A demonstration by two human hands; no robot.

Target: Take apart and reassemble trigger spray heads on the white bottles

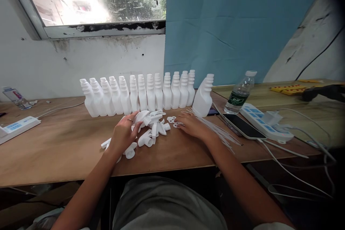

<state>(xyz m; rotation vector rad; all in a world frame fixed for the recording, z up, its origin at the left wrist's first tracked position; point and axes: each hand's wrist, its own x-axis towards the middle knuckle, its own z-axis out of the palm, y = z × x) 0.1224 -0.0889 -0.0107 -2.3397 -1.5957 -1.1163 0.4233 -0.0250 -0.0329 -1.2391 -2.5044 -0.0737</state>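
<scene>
My left hand (124,132), with a ring on one finger, lies over the left part of a pile of white spray heads (155,129), its thumb and fingers apart around some pieces. On the brown table, my right hand (191,124) rests with fingers spread at small white rings (176,123). Thin white tubes (219,131) lie to the right, partly beneath that hand. Behind the pile several white bottles (150,93) stand upright in a row without caps. One more white bottle (202,97) stands apart at the row's right end.
A water bottle (238,95), a phone (244,125) and a power strip (269,124) with cables are on the right. Another power strip (20,128) and a clear bottle lying tilted (16,97) are at the far left. The table's front edge (161,171) is near my body.
</scene>
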